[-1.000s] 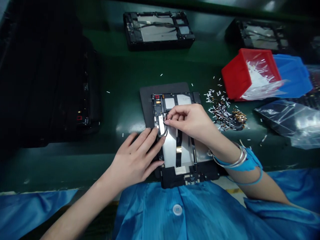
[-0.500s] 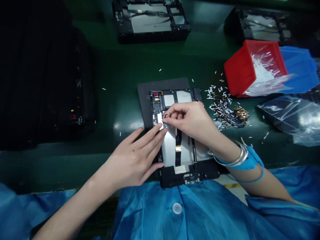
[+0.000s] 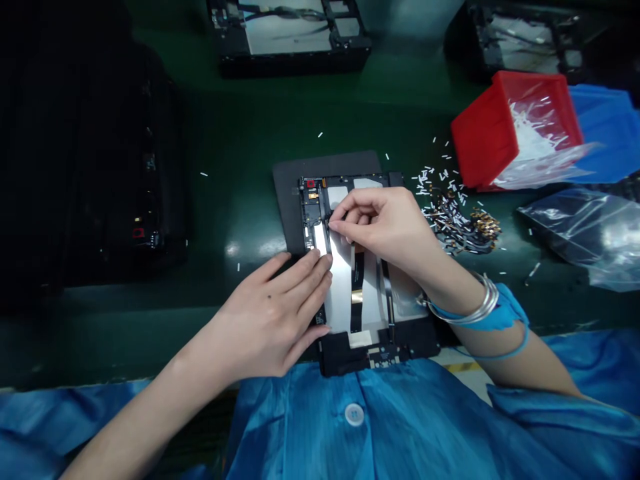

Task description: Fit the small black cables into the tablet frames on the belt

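Note:
An opened tablet lies in front of me, its inside facing up with silver battery panels, black strips and a circuit board along the left edge. My left hand rests on that left edge, fingers stretched out and thumb apart, fingertips pressing beside the board. My right hand pinches thumb and forefinger together over a thin black cable that runs between board and battery. The pinched spot itself is mostly hidden by the fingertips. A wide black ribbon with a gold band crosses the battery below my right hand.
A dark mat lies under the tablet. To the right are a pile of small black cables, scattered white slips, a red bin, a blue bin and a clear bag. Stacked devices stand behind; a dark stack is left.
My right hand has moved slightly up along the tablet, and the thin black cable now lies straighter beside the board. My left hand stays nearly in place. The view has shifted a little.

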A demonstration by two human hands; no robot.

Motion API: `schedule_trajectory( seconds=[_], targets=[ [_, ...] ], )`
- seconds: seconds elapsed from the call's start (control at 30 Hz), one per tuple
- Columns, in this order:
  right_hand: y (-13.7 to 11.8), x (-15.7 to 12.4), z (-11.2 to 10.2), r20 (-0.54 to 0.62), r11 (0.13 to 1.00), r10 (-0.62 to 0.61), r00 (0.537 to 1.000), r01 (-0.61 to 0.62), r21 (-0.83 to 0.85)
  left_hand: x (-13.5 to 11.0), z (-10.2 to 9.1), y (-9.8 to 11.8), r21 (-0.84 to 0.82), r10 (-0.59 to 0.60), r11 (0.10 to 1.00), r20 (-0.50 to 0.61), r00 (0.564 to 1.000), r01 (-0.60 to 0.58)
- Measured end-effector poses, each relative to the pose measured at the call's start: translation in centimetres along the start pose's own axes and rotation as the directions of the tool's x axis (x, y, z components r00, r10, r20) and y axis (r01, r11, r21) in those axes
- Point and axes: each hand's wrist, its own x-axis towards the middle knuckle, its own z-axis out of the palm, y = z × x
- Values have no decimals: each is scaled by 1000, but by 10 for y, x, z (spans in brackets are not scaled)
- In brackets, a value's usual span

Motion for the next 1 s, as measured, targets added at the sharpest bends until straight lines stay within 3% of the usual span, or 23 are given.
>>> schedule_trajectory(
  seconds=[0.23, 0.5, 1.0],
  targets=[
    [-6, 2, 0, 52, 996, 45, 998, -41, -75, -5, 3, -1, -23, -20, 1000, 14, 1000, 20],
    [-5, 0, 2, 76, 999, 55, 996, -55, -2, -9, 5, -1, -8, -33, 999, 35, 999, 33],
    [-7, -1, 4, 55, 995, 41, 998, -35, -93, -8, 6, -3, -22, -19, 1000, 25, 1000, 20]
  ],
)
